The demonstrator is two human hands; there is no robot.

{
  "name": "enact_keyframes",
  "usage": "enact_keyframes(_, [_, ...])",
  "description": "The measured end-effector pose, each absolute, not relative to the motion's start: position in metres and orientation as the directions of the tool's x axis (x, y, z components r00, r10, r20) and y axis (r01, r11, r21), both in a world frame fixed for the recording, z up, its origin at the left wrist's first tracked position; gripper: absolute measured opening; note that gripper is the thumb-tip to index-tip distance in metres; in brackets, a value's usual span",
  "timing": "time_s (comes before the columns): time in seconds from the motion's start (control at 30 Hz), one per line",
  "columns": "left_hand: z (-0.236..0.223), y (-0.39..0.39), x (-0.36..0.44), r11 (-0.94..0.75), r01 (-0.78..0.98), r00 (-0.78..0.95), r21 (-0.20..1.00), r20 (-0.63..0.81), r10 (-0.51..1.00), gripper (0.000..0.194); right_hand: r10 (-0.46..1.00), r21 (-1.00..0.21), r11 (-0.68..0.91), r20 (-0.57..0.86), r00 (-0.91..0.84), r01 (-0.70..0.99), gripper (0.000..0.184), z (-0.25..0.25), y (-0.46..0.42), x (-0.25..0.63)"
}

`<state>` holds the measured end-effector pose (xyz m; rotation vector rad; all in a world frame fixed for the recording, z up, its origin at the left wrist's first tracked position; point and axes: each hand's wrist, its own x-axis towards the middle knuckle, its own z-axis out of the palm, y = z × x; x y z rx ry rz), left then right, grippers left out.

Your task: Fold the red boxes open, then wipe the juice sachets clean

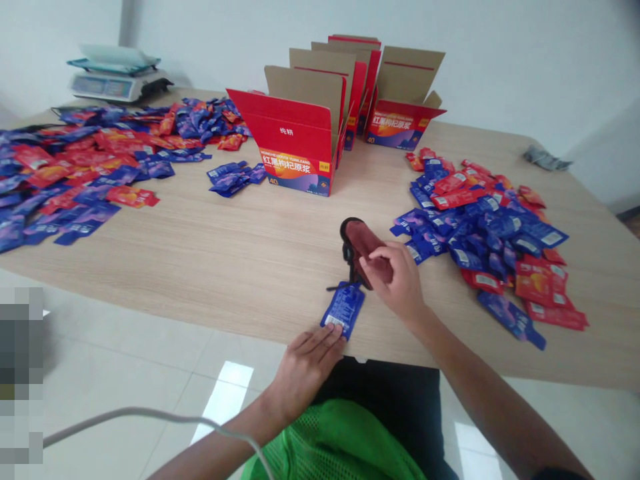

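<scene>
A blue flat pouch (344, 307) with white print lies on the table near the front edge. My left hand (313, 363) rests on its lower end, the fingers stretched out and lying flat. My right hand (400, 277) is closed, with thumb and forefinger bent against a dark red, oblong object (364, 237) with a black rim and thin black strap-like parts. That object's exact kind I cannot make out; its lower end reaches the top of the blue pouch, and the hand covers part of it.
Red and blue pouches lie heaped at the right (480, 213) and across the left (90, 160). A small group of blue pouches (234, 179) is near a red open carton (295, 150). More cartons (400, 123) stand behind. A scale (113, 83) sits far left; a grey cable (150, 413) crosses below.
</scene>
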<state>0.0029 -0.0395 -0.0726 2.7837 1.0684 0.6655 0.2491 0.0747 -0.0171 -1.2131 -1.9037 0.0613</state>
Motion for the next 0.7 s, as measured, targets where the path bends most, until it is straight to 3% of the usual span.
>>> enact_keyframes(0.13, [-0.071,-0.039,0.002,-0.743,0.622,0.661,0.249,0.342,0.668,0.021,0.711,-0.449,0.703,0.457,-0.535,0.551,0.011,-0.027,0.025,0.223])
enact_keyframes(0.23, [-0.071,-0.039,0.001,-0.752,0.609,0.681,0.252,0.320,0.658,0.023,0.700,-0.430,0.714,0.404,-0.589,0.553,0.008,-0.047,0.022,0.221])
enact_keyframes(0.43, [-0.074,-0.039,0.001,-0.762,0.604,0.671,0.234,0.366,0.644,0.028,0.797,-0.374,0.590,0.410,-0.443,0.716,0.010,-0.057,0.084,0.255])
enact_keyframes(0.53, [-0.071,-0.035,-0.001,-0.773,0.585,0.672,0.246,0.387,0.631,0.028,0.817,-0.371,0.484,0.515,-0.258,0.793,0.008,-0.045,0.099,0.271])
enact_keyframes(0.63, [-0.062,-0.030,-0.003,-0.777,0.572,0.673,0.261,0.393,0.627,0.030,0.780,-0.545,0.377,0.623,0.060,0.749,0.017,-0.034,0.085,0.277])
enact_keyframes(0.7, [-0.057,-0.028,-0.004,-0.781,0.570,0.666,0.256,0.414,0.621,0.030,0.771,-0.693,0.297,0.580,0.263,0.656,0.023,-0.032,0.064,0.278])
